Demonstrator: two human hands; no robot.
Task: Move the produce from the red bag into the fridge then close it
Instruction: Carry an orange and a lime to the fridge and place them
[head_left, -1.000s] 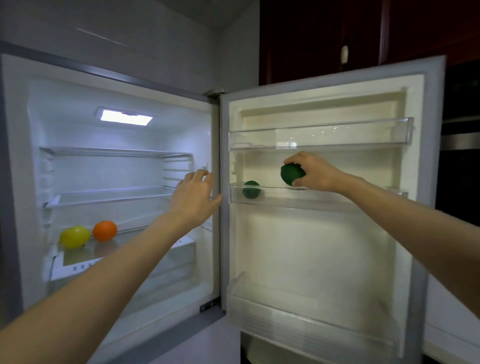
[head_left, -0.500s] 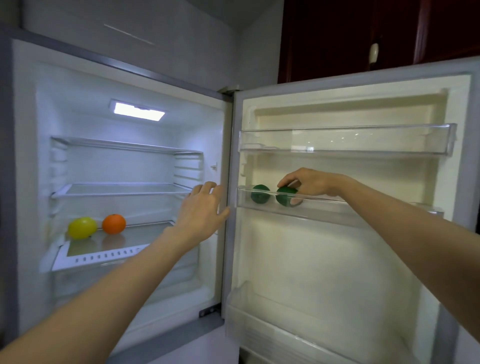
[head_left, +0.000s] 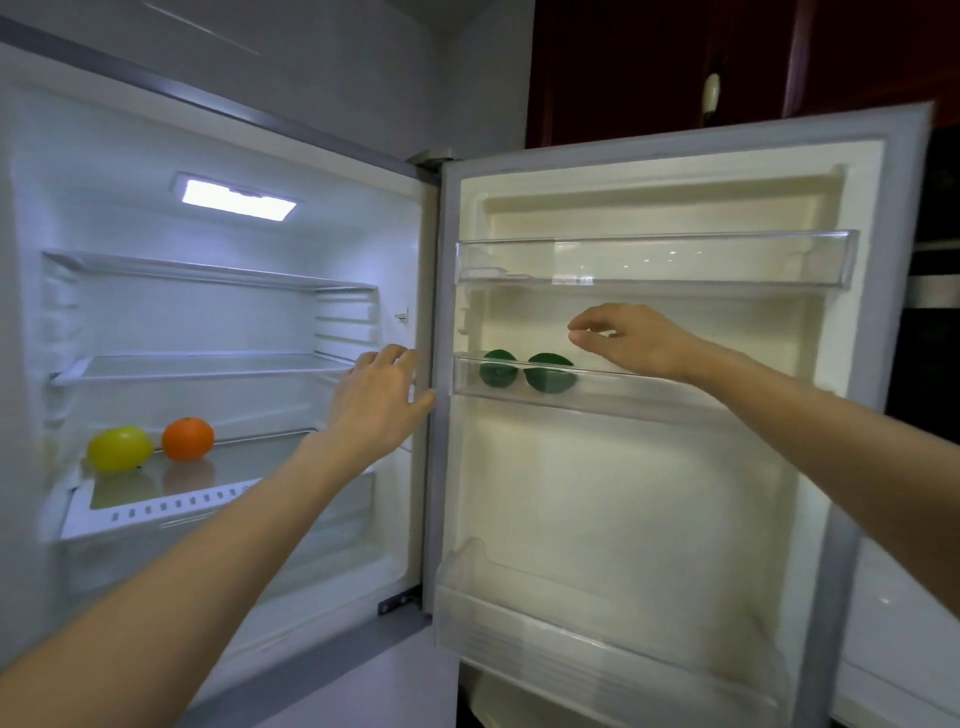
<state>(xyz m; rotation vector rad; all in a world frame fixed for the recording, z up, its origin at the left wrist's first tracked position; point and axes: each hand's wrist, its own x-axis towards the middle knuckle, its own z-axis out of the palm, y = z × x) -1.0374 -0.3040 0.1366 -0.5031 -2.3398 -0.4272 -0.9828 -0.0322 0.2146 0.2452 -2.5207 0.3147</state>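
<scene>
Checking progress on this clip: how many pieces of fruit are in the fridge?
4: a yellow fruit and an orange on the lower shelf, two green fruits in the middle door bin.

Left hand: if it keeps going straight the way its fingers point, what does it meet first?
Probably the fridge's inner side wall by the hinge; the left hand already seems close to it, though depth is unclear.
</scene>
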